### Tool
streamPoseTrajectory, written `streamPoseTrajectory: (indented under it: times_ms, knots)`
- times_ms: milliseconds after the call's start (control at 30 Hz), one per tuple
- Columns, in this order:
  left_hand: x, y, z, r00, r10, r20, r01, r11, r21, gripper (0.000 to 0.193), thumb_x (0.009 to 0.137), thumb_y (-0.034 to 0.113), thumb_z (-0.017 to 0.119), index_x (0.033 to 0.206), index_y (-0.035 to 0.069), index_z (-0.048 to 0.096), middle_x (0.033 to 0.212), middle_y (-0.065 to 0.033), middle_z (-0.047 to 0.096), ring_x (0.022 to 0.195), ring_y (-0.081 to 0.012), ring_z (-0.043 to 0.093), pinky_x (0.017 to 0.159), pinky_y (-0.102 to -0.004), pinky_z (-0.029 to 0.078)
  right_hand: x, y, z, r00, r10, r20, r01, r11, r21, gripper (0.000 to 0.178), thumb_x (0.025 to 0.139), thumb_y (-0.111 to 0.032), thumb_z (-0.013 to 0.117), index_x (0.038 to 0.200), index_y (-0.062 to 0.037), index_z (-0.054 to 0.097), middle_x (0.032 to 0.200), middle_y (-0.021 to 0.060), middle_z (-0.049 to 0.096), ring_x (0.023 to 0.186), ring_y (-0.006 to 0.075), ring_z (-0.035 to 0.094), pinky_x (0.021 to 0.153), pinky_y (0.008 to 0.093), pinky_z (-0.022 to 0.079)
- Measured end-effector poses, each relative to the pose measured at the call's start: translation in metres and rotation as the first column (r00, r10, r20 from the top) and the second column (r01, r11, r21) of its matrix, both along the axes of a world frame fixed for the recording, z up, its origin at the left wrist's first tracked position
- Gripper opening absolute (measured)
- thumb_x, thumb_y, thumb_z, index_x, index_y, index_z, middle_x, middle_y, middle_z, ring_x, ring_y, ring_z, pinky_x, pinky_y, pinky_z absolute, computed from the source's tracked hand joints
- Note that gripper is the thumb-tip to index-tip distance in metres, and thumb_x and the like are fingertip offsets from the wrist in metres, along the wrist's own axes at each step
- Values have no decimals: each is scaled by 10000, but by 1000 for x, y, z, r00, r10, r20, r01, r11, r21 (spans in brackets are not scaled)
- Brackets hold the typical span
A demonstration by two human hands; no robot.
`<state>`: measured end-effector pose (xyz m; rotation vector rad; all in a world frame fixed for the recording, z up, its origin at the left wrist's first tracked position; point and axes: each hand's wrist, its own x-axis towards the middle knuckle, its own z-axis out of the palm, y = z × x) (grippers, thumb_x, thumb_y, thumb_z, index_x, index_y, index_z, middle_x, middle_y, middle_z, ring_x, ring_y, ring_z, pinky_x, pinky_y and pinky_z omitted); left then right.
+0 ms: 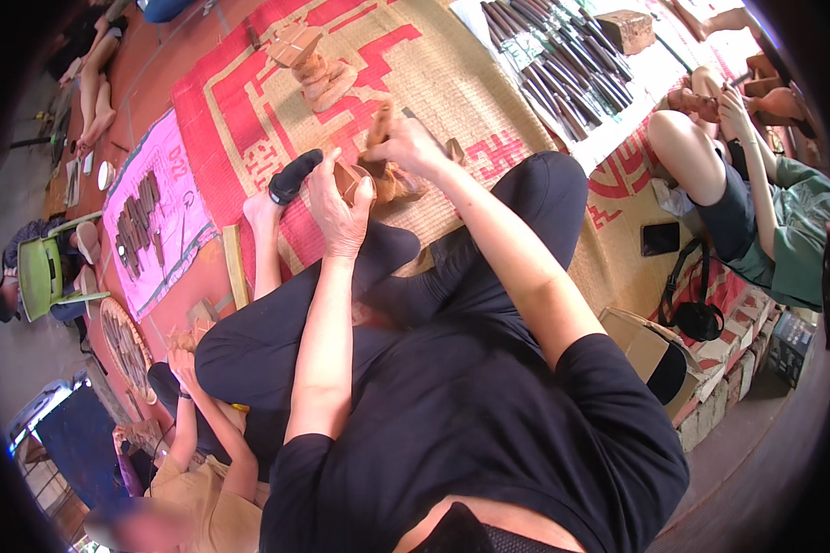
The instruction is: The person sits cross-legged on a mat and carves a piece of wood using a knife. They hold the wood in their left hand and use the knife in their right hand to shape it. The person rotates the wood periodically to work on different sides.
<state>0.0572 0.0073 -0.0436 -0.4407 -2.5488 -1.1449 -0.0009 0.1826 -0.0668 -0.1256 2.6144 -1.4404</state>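
Note:
My left hand (338, 214) is closed around a reddish-brown wooden block (349, 179), which has lines on its face. Just right of it, my right hand (412, 147) grips an upright brown wooden mallet-like piece (379, 122); its full shape is hidden by the fingers. Beneath both hands lies a rough brown piece of wood (400, 184), partly covered by them. Farther off on the mat stands a carved wooden figure (323, 81) with rounded folds. A flat-faced wooden block (292, 44) is beside the figure's far end.
I sit cross-legged on a red and tan woven mat (443, 69). Rows of dark-handled carving tools (563, 69) lie at the far right, more tools (138, 221) on a pink cloth (177, 152) at left. People sit close on both sides. A phone (660, 239) lies at right.

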Motion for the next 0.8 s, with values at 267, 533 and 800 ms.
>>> streamPoseTrajectory:
  times_ms: [267,533,800]
  knots:
    - [0,1,2,1000,12,16,-12,1000,3,551,840,260,648,1303,17,475,1203,-178,556,1111,-334,538,979,-430,421,2,2,14,990,-137,42,139,988,-60,389,657,-342,768,886,-38,690,794,181,691,792,313,685,751,393,524]
    - [-1,1,2,999,24,44,-25,1000,5,545,837,245,646,1305,23,478,1212,-184,556,1133,-332,537,993,-418,419,2,9,23,980,-184,74,179,981,75,321,691,-322,764,854,-49,720,774,144,704,763,261,698,731,375,523]
    - [-1,-5,-2,998,51,23,-51,998,22,526,851,245,643,1299,21,484,1212,-188,554,1136,-336,536,990,-418,421,19,21,29,958,-140,248,143,990,6,370,622,-312,750,831,-15,680,728,161,669,731,289,678,704,386,524]
